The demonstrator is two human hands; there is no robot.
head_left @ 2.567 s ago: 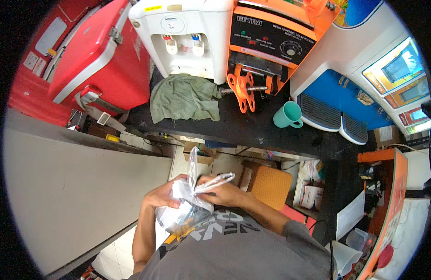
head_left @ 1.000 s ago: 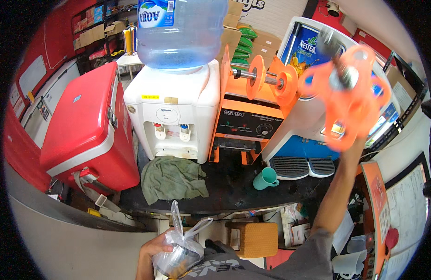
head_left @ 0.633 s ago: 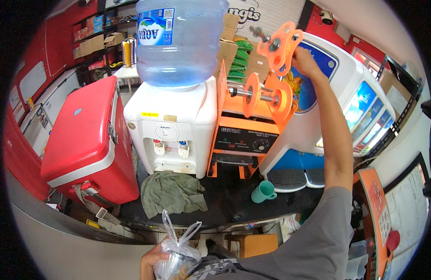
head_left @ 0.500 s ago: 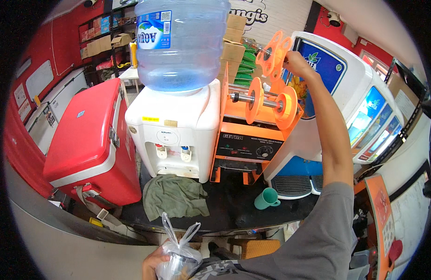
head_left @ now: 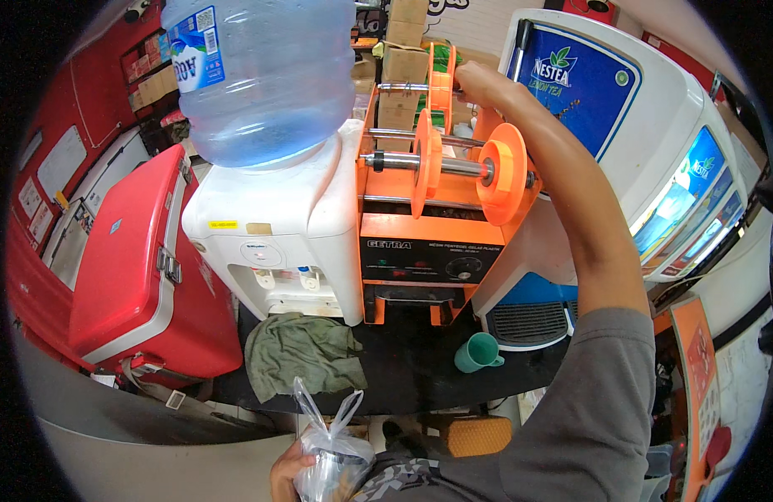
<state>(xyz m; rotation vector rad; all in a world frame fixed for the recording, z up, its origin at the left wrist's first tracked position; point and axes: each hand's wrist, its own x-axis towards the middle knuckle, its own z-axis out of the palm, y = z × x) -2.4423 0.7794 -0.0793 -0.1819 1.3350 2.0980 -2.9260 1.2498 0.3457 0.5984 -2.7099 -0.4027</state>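
My right hand (head_left: 484, 84) reaches far forward, its fingers curled round the right end of the upper rear reel shaft (head_left: 400, 87) on an orange cup-sealing machine (head_left: 429, 224). An orange disc (head_left: 441, 88) sits on that shaft, just left of my fingers. Lower and nearer, a second metal shaft carries two more orange discs, one of them a wide flange (head_left: 502, 174). Close to my body, my left hand (head_left: 289, 470) grips a knotted clear plastic bag (head_left: 330, 456). Something with a dark rim shows through the bag; its kind is unclear.
Left of the machine stands a white water dispenser (head_left: 273, 213) with a big blue bottle (head_left: 265, 84). A red cooler box (head_left: 131, 259) is farther left, a white drink dispenser (head_left: 604, 184) right. A green cloth (head_left: 303, 353) and green mug (head_left: 478, 354) lie on the black counter (head_left: 411, 376).
The rear reel, raised and tilted in my right hand before, now sits lower and level across the machine's back. The view has shifted to the right. My left hand keeps the bag.
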